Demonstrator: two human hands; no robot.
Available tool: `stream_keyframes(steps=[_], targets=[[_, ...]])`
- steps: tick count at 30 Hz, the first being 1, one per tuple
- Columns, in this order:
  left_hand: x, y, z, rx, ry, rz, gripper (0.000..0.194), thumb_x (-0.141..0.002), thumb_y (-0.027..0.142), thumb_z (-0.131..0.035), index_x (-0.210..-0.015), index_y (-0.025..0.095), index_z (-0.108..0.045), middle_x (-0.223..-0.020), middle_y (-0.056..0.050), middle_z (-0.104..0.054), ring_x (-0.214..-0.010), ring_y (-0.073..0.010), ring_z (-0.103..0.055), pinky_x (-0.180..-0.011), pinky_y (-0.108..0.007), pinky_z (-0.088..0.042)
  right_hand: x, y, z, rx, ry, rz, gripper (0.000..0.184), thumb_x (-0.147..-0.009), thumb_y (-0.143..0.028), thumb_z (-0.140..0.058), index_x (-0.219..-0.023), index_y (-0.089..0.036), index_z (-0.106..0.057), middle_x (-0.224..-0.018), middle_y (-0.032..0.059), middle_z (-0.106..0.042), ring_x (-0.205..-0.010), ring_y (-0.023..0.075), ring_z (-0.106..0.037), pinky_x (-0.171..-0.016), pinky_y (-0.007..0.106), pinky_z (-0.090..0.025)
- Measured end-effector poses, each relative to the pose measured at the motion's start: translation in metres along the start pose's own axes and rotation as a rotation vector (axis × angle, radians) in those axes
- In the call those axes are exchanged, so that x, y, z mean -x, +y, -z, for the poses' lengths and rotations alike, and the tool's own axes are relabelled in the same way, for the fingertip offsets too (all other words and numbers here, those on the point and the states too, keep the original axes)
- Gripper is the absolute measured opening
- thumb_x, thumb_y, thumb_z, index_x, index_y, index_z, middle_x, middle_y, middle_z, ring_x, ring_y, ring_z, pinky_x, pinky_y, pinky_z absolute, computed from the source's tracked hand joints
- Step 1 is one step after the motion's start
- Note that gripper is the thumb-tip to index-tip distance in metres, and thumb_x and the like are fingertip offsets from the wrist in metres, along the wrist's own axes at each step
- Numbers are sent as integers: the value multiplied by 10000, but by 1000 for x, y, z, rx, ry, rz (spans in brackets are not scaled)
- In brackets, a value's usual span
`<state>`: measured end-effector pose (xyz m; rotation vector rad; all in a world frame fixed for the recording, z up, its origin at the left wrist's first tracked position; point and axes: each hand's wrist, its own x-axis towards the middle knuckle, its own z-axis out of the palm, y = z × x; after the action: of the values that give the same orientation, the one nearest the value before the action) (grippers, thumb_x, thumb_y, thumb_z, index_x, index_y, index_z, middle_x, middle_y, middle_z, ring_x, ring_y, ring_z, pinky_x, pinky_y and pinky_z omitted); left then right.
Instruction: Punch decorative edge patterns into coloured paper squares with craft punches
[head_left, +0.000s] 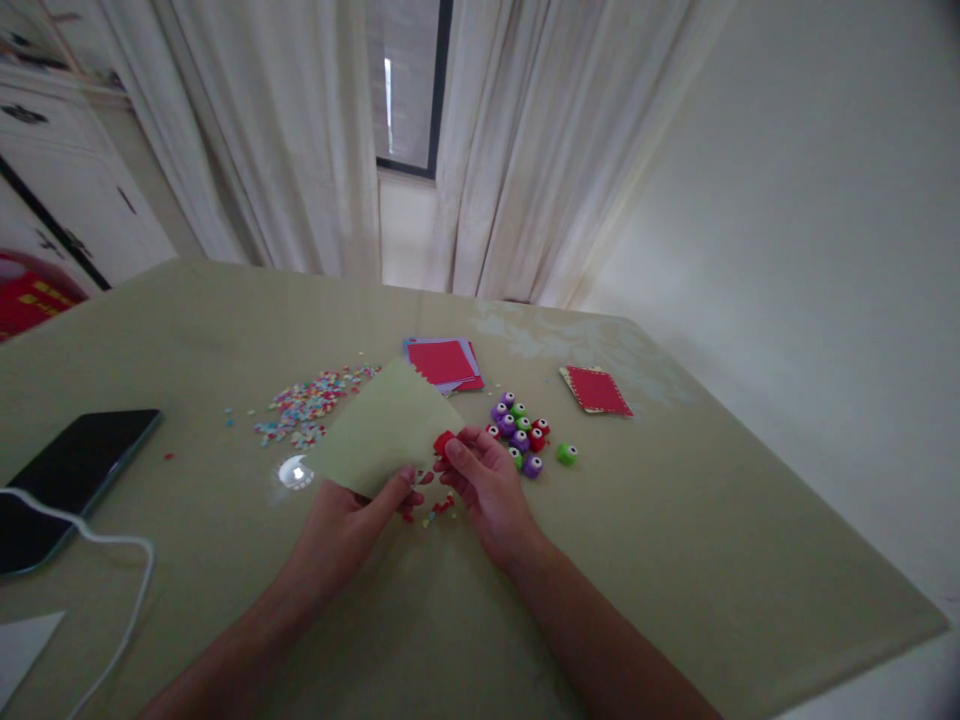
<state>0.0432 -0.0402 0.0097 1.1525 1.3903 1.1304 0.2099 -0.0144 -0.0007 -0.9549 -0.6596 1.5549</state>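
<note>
My left hand point(367, 510) pinches the lower edge of a pale yellow-green sheet of paper point(390, 420), thumb on top. The sheet is tilted above the table, and its edges show small notches. At its right corner, my right hand point(487, 485) grips a small red paper punch point(442, 443) between thumb and fingers, against the sheet's edge. How far the paper sits inside it I cannot tell. Red and coloured paper bits point(441, 508) lie just below my hands. Beside my right hand is a cluster of small purple, green and red eye-like pieces point(519, 436).
Confetti point(307, 405) is heaped at the left. Behind the sheet lies a stack of red and lilac paper squares point(444, 362); a red square with notched edges point(598, 390) is farther right. A dark tablet or phone point(82, 460) and a white cable point(112, 539) occupy the left side.
</note>
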Motion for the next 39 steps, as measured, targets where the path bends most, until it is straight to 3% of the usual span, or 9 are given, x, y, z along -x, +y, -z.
stream_keyframes(steps=[7, 13, 23, 28, 39], targets=[[-3, -8, -1, -39, 1, -106, 236, -801, 485, -757, -803, 253, -802, -951, -89, -863, -777, -306, -820, -712, -411, -681, -3, 5, 5, 117, -53, 56, 382, -686, -496, -967, -841, -190, -798, -802, 3, -737, -685, 105, -586, -630, 220, -452], [-2, -8, 0, -78, -54, -90, 276, -827, 498, -732, -738, 247, -806, -807, -75, -847, -658, -285, -793, -649, -399, -661, -4, 6, 7, 145, -52, 53, 350, -664, -451, -979, -840, -201, -808, -817, 5, -742, -687, 116, -587, -643, 238, -440], [-2, -10, 2, -136, -38, -65, 291, -848, 503, -731, -754, 239, -809, -877, -78, -868, -761, -299, -819, -715, -394, -657, -5, 6, 9, 175, -82, 49, 338, -677, -461, -969, -761, -201, -770, -720, -22, -666, -635, 109, -522, -630, 248, -395], [-2, -9, 1, -119, -50, -40, 284, -852, 488, -719, -885, 222, -811, -822, -72, -856, -695, -284, -809, -663, -379, -647, -5, 6, 11, 201, -87, 53, 327, -699, -459, -954, -770, -198, -769, -715, -23, -655, -632, 113, -510, -633, 256, -389], [-2, -5, 0, -69, -46, -43, 288, -808, 504, -739, -816, 223, -799, -785, -77, -840, -661, -285, -798, -626, -390, -648, -3, 8, 9, 205, -92, 69, 302, -726, -446, -939, -755, -199, -769, -680, -29, -641, -602, 115, -483, -594, 262, -369]])
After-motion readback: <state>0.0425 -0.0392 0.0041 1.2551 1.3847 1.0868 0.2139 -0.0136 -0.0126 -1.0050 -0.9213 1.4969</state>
